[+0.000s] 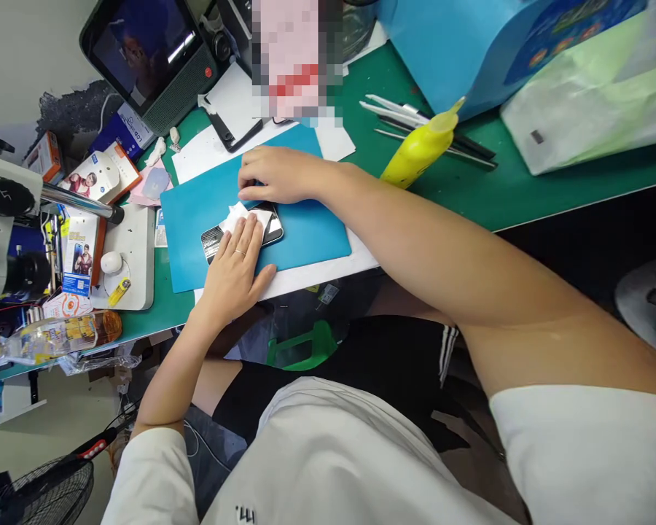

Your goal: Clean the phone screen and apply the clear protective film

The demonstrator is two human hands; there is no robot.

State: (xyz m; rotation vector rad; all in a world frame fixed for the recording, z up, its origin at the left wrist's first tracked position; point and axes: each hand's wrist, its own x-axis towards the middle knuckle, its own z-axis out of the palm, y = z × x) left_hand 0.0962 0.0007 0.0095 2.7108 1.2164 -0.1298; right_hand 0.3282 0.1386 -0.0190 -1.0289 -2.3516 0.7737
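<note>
A phone (274, 229) with a dark, shiny edge lies on a blue mat (311, 233). White tissue (239, 213) covers its middle, and the left end shows a black surface with light markings or reflections. Flat on the tissue rests my left hand (236, 266), fingers stretched out and thumb apart, a ring on one finger. Just beyond the phone's far edge, my right hand (276, 175) is curled with its fingers bent down toward the mat. Whatever is in those fingers, if anything, is hidden.
A yellow squeeze bottle (420, 149) and several tweezers-like tools (399, 117) lie right of my right forearm. Boxes (82, 244), a microscope stand (82, 200) and a drink bottle (60, 335) crowd the left. A screen device (142, 51) and a blue bag (448, 51) stand behind.
</note>
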